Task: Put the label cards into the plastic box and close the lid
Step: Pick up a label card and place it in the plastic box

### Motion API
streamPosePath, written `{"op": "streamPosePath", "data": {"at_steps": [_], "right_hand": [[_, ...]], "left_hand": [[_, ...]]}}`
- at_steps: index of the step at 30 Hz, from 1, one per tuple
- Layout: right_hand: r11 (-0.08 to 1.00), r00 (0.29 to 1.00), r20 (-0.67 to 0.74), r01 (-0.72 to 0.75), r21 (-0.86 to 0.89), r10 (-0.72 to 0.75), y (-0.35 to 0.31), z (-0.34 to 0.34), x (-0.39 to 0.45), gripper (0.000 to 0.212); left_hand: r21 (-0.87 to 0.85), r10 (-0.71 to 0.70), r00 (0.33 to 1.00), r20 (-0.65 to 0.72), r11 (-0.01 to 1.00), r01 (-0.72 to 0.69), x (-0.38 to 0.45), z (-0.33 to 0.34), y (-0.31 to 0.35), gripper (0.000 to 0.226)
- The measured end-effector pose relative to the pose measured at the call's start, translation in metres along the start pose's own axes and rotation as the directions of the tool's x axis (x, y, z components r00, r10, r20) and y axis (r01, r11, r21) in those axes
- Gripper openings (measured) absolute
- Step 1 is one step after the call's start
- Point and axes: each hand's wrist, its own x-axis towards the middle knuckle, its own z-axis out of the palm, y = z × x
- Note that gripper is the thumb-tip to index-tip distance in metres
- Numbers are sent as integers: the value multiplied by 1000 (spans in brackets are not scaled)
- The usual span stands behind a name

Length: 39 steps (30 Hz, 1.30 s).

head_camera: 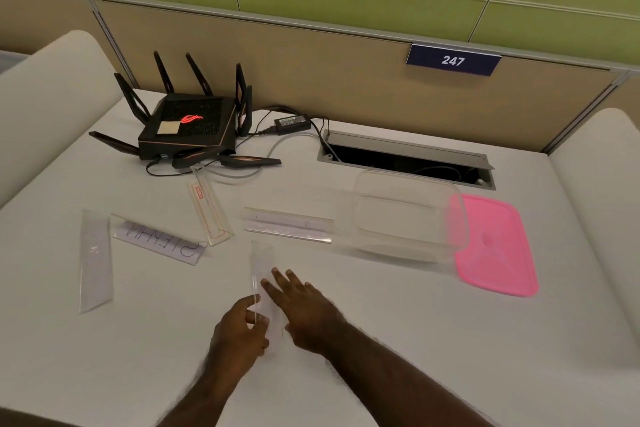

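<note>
Several clear label cards lie on the white table. One clear card (260,270) stands on edge near the front middle; my left hand (240,329) pinches its near end and my right hand (304,308) rests flat against its right side. Other cards lie flat: one (95,260) at far left, one with handwriting (159,239), one with a red outline (209,210), one (289,225) in the middle. The clear plastic box (408,215) stands open and holds nothing to the right, with the pink lid (495,246) flat beside it.
A black router (188,125) with antennas and a power adapter (292,122) with cables sit at the back left. An open cable hatch (405,158) lies behind the box. A partition with a sign "247" (453,60) borders the far edge.
</note>
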Motion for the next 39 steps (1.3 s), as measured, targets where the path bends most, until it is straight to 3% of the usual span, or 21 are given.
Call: {"op": "streamPosePath", "data": {"at_steps": [7, 11, 14, 16, 19, 21, 25, 30, 34, 39], "right_hand": [[993, 971, -235, 8, -115, -35, 22, -51, 3, 86], [990, 961, -272, 11, -138, -49, 39, -87, -10, 71], [998, 966, -258, 7, -65, -23, 51, -121, -25, 67], [999, 971, -234, -44, 11, 45, 63, -146, -35, 66], [985, 964, -219, -131, 109, 153, 90, -183, -47, 61], [968, 948, -231, -183, 172, 220, 110, -206, -56, 57], [932, 908, -230, -314, 178, 350, 155, -238, -71, 57], [894, 858, -251, -433, 115, 448, 212, -251, -76, 52], [857, 834, -296, -508, -84, 465, 245, -242, -70, 50], [772, 832, -310, -547, -324, 459, 260, -217, -54, 51]], "left_hand": [[-148, 192, 905, 379, 978, -145, 5, -65, 32, 30], [-120, 259, 853, 454, 966, -230, 19, -84, 55, 27], [-45, 361, 814, 456, 922, -384, 31, -91, 79, 24], [81, 431, 784, 446, 853, -515, 38, -92, 99, 37], [311, 571, 696, 435, 630, -711, 49, -76, 133, 63], [385, 654, 635, 411, 507, -771, 60, -54, 156, 64], [505, 708, 582, 400, 359, -785, 81, -2, 205, 60], [599, 706, 597, 381, 303, -741, 100, 61, 251, 53], [718, 705, 607, 367, 201, -667, 111, 100, 267, 52], [837, 658, 629, 415, -5, -547, 129, 135, 267, 51]]}}
